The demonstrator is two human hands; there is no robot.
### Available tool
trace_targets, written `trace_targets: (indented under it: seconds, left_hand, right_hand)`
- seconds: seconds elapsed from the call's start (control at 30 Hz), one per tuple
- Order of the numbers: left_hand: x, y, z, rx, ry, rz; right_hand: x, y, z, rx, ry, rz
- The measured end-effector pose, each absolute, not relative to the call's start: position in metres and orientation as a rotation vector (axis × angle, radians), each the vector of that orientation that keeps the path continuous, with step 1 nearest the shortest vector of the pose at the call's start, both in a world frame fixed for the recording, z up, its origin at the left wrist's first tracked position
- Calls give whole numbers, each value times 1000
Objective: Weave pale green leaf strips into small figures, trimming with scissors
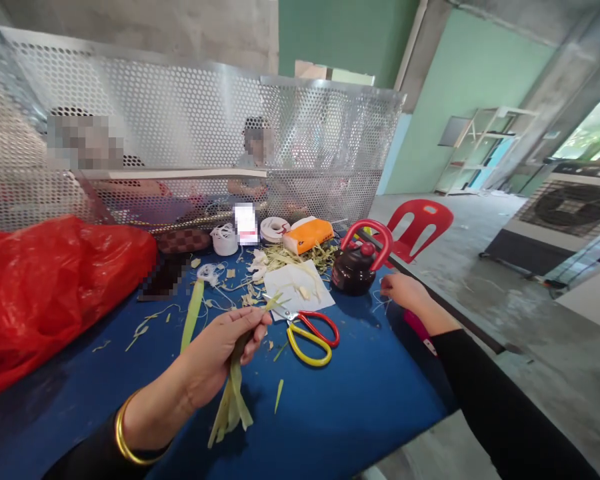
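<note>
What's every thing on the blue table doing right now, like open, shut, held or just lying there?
Left hand, closed around the leaf strips.
Leaf strips, held, hanging down to the table.
Right hand, at the table edge beside the teapot; grip unclear.
Scissors, lying flat, unheld, blades together.
Teapot, upright, lid on, red handle raised.
Red bag, crumpled, lying on the table.

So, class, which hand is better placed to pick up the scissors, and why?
Probably the right hand: it looks free, resting by the kettle, with bare table between it and the scissors. The left hand is nearer but pinches the leaf strips.
</note>
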State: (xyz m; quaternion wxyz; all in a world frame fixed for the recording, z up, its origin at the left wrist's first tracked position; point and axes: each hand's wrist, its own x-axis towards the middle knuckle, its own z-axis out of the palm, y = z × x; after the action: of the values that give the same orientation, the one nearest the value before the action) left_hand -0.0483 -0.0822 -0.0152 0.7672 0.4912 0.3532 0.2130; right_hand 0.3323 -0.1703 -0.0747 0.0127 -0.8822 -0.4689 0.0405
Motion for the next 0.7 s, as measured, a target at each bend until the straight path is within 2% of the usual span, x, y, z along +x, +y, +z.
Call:
trace_targets:
  seconds: [0.27,0.7]
  left_hand:
    - [-61,-89,-26,966,828,499]
    - [-70,-84,-44,847,929,561]
  right_hand:
    - [335,-168,-85,-2594,-1350,140]
    - [304,-204,-46,-1962,-1061,241]
